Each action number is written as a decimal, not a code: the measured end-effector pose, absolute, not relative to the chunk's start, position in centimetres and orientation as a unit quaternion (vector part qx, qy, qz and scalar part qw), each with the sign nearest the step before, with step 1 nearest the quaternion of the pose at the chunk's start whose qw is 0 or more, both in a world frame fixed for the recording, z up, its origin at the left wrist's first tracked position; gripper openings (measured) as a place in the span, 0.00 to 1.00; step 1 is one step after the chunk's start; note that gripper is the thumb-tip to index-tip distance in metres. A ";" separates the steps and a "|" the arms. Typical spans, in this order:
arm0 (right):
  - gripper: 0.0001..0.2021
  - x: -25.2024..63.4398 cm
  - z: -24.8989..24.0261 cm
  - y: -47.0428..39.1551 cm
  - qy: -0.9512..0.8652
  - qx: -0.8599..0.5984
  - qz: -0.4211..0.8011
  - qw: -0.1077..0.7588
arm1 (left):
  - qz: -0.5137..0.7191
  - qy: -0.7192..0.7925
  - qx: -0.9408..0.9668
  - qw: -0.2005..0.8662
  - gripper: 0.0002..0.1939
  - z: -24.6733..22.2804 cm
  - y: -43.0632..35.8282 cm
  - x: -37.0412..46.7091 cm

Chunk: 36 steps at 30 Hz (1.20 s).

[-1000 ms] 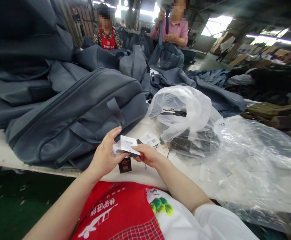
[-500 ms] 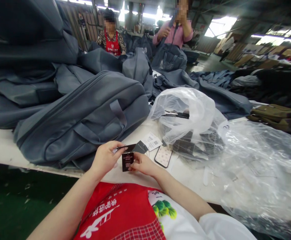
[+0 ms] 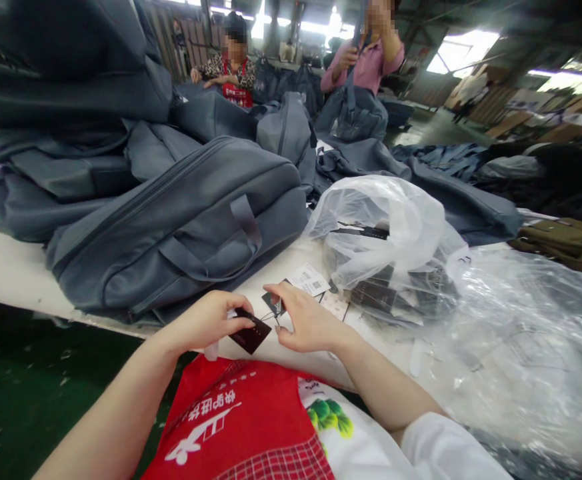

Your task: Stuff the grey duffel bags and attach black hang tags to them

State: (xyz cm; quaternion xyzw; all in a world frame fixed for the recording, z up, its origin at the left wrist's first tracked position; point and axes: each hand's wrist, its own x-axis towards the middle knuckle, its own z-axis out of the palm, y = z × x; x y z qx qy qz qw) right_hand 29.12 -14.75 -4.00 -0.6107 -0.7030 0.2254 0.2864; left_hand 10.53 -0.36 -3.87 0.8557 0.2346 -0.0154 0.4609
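Note:
My left hand (image 3: 213, 320) is closed, pinching a black hang tag (image 3: 251, 335) by its upper edge. The tag tilts over the table's front edge. A thin dark cord (image 3: 269, 317) runs from it to my right hand (image 3: 307, 319), whose curled thumb and forefinger hold the cord with a gap between the fingertips. Something small and silvery shows in that gap, too small to name. Beneath the right fingers lies another dark tag (image 3: 271, 301), partly covered. A white label (image 3: 309, 280) with printed codes lies just beyond. The phone (image 3: 334, 305) is partly hidden by my right hand.
A blue-grey bag (image 3: 191, 227) with handles lies ahead, with more such bags piled left and behind. A clear plastic bag (image 3: 385, 247) of black tags stands right, beside loose plastic film (image 3: 531, 333). Two co-workers are across the table, one holding a bag (image 3: 353, 110).
The small printed tag that both hands held upright has turned; the left hand now holds a black tag flat. My right hand has shifted right, its fingers wider apart, partly covering the phone.

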 end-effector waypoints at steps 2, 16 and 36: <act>0.39 29.1 -4.0 -14.3 -0.715 -0.581 0.270 0.282 | 0.002 0.239 0.838 0.490 0.07 -3.8 -0.8 10.5; 0.24 27.8 -5.8 -13.3 -0.687 -0.545 0.314 0.365 | 0.055 0.245 0.819 0.516 0.06 -5.3 -1.6 10.4; 0.07 27.7 -3.8 -13.2 -0.782 -0.558 0.136 0.243 | -0.018 0.270 0.868 0.416 0.07 -5.5 -2.3 9.7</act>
